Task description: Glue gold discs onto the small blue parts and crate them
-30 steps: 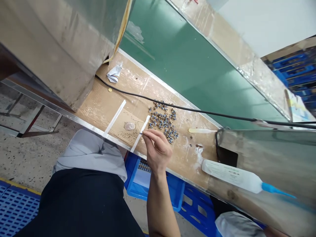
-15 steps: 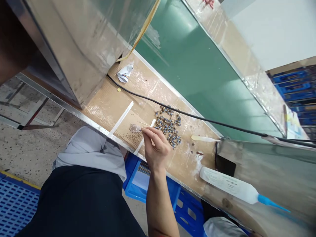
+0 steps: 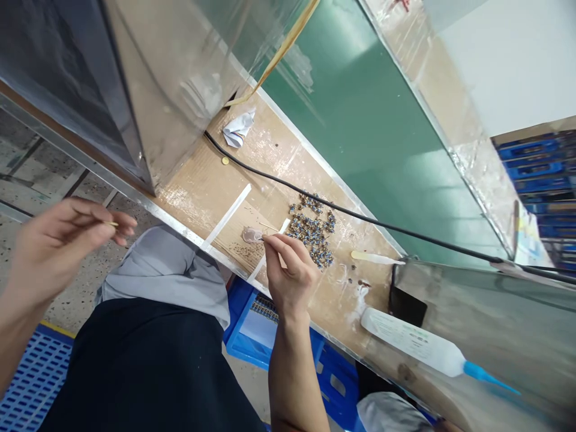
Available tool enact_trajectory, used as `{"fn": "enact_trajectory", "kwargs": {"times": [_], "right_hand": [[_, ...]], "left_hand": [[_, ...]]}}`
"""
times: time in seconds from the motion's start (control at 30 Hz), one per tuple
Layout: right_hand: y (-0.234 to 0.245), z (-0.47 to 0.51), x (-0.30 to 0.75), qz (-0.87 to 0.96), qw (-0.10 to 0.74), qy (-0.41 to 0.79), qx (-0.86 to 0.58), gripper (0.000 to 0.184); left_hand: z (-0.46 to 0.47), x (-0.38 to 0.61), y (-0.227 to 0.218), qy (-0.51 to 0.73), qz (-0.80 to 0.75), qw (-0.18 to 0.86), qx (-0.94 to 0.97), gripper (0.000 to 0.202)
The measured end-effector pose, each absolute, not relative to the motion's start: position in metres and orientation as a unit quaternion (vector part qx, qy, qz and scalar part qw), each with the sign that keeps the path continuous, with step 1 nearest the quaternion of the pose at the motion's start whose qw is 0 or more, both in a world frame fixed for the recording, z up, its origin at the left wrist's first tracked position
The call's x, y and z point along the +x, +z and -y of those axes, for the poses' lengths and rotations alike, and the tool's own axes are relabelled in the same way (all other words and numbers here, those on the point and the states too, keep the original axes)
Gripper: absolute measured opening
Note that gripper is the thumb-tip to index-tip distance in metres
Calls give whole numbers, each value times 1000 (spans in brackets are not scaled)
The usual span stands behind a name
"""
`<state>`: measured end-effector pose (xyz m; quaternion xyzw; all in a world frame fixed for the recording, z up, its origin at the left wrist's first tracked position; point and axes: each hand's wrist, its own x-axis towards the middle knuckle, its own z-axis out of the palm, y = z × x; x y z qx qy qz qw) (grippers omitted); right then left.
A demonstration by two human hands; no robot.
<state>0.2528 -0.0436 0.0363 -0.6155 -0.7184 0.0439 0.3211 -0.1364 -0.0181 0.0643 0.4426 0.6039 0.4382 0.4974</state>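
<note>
My left hand (image 3: pixel 67 243) is raised at the left, off the bench, with a short thin yellowish stick (image 3: pixel 111 224) pinched between thumb and finger. Over the bench my right hand (image 3: pixel 292 270) is closed in a pinch. Its fingertips are at the edge of a small translucent pinkish blob (image 3: pixel 251 234); what they hold is too small to make out. Tiny grains (image 3: pixel 245 251) are scattered beside the blob. A thin pale stick (image 3: pixel 269 226) lies just above the fingertips. Beyond the right hand spreads a heap of small brass-and-blue metal parts (image 3: pixel 312 231).
A black cable (image 3: pixel 279 178) crosses the bench. A crumpled cloth (image 3: pixel 238 128) lies behind it. To the right are a pale spatula-like strip (image 3: pixel 375 257) and a white bottle with a blue nozzle (image 3: pixel 414 342). A blue crate (image 3: pixel 245 345) stands below the bench edge. Clear panels flank the bench.
My left hand has come into view at the left with the yellowish stick; a dark blurred shape at upper left is gone. My right hand stays by the blob. The view has shifted slightly.
</note>
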Motion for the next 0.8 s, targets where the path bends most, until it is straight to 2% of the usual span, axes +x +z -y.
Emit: {"fn": "enact_trajectory", "kwargs": {"times": [0.13, 0.27, 0.8], "right_hand": [[37, 43, 252, 711, 323, 51, -622, 17], [40, 44, 252, 697, 333, 77, -630, 15], [41, 45, 256, 704, 335, 108, -617, 17]], "left_hand": [[38, -119, 44, 407, -546, 614, 400, 10], [48, -104, 33, 385, -526, 655, 382, 14], [48, -96, 28, 368, -537, 665, 366, 19]]}}
